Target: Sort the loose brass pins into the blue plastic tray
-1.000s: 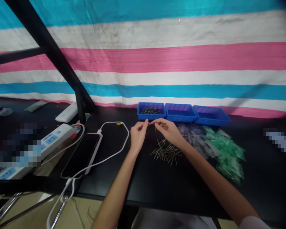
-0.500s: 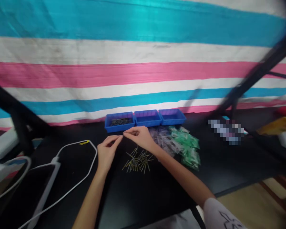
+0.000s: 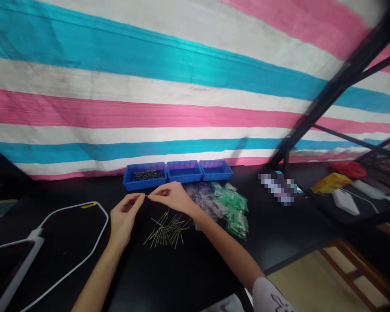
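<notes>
My left hand (image 3: 122, 221) and my right hand (image 3: 173, 198) meet fingertip to fingertip above the black table. Both are pinched closed, and a thin, pale metal pin (image 3: 146, 196) shows between them; its ends are hidden in the fingers. Just below my right hand lies a loose pile of thin brass-coloured pins (image 3: 167, 230). Behind the hands stands a blue bin (image 3: 146, 185) holding many dark, thin pieces like pins or screws. Close to my right wrist are clear plastic packets (image 3: 204, 201) and green packets (image 3: 235, 208).
Two more blue bins, a middle one (image 3: 184, 178) and a right one (image 3: 216, 176), continue the row. A white cable (image 3: 94, 251) loops at left from a flat device (image 3: 22, 268). A yellow packet (image 3: 331, 183) and white adapter (image 3: 345, 202) lie far right. A striped sheet (image 3: 149, 115) hangs behind.
The view has swung to the right, so the table's contents sit further left. My hands stay pinched together, with a little more of the pin showing between them.
</notes>
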{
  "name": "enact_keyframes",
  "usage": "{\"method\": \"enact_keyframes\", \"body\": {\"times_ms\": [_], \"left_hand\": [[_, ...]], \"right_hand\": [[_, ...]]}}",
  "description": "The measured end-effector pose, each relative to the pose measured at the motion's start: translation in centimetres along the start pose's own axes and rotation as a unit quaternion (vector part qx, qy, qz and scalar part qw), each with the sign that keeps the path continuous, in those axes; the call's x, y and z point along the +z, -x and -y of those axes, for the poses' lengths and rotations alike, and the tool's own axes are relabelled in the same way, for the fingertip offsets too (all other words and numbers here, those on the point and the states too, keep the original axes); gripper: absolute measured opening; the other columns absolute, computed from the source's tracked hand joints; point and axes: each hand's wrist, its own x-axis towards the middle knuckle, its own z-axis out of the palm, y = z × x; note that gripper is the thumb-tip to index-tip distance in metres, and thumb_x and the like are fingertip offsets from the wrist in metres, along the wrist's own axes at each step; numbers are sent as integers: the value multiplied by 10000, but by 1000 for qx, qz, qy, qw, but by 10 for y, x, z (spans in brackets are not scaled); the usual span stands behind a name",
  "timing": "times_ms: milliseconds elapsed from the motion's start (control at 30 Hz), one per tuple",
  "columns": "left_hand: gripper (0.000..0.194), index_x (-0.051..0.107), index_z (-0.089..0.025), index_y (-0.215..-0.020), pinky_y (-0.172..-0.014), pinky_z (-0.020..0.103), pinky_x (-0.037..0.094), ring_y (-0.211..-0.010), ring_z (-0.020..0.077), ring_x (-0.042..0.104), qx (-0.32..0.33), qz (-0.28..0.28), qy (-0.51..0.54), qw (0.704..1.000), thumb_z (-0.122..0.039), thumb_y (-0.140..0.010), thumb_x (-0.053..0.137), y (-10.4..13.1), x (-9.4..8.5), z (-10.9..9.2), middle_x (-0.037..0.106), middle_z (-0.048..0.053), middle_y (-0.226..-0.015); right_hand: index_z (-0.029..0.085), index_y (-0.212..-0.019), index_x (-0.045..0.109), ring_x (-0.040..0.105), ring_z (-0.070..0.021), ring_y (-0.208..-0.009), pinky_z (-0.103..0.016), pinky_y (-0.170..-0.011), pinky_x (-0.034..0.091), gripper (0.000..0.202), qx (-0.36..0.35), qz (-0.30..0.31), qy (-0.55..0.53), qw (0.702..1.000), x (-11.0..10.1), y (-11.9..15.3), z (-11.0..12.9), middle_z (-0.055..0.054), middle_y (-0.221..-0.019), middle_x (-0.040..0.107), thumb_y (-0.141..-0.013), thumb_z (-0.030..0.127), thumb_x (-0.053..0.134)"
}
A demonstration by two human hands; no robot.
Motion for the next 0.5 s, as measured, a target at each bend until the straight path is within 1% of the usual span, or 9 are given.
{"method": "enact_keyframes", "body": {"times_ms": [133,167,233,300,367,433,500], "left_hand": [[210,660,-181,-772,-638,224,414,-733,142,541,35,76,-51,995,-353,-651,658,-1,-3,-2,623,22,-792],[219,667,-180,-775,-629,223,410,-715,140,537,42,85,-65,993,-360,-651,657,-1,-5,-2,624,24,-775],[249,674,-178,-801,-611,220,402,-689,132,527,49,59,-76,994,-381,-660,643,-4,-10,-2,632,34,-790],[293,675,-170,-821,-591,215,400,-674,131,530,29,4,-56,998,-417,-675,618,-8,-16,0,644,48,-801],[333,676,-156,-831,-561,205,395,-662,130,534,12,-32,-27,999,-445,-691,589,-11,-22,1,645,58,-786],[343,677,-148,-826,-539,195,388,-653,125,538,8,-42,-6,999,-450,-699,577,-13,-26,2,645,62,-775],[333,677,-148,-820,-526,191,381,-643,119,539,9,-37,10,999,-442,-705,570,-14,-28,4,646,61,-773]], "right_hand": [[164,-787,688,617,-138,-653,-269,-626,498,273,18,-71,-61,995,2,-3,0,-45,-710,681,-718,410,591],[159,-783,684,615,-137,-634,-271,-619,500,267,21,-88,-67,994,3,-3,-1,-47,-698,679,-715,401,594],[141,-791,678,617,-138,-606,-274,-615,504,261,32,-109,-80,990,3,-5,-7,-56,-680,678,-709,376,597],[133,-753,678,617,-142,-583,-283,-616,507,255,36,-100,-55,993,0,-10,-13,-62,-667,678,-707,368,591],[126,-754,680,628,-159,-601,-298,-633,511,269,34,-104,-25,994,-3,-19,-18,-75,-677,682,-708,371,580],[124,-809,677,641,-172,-646,-312,-667,512,276,27,-129,-6,991,-6,-30,-19,-87,-725,691,-720,356,560],[134,-941,653,646,-175,-759,-308,-714,506,295,2,-133,12,991,-7,-38,-16,-95,-852,691,-715,302,566]]}}
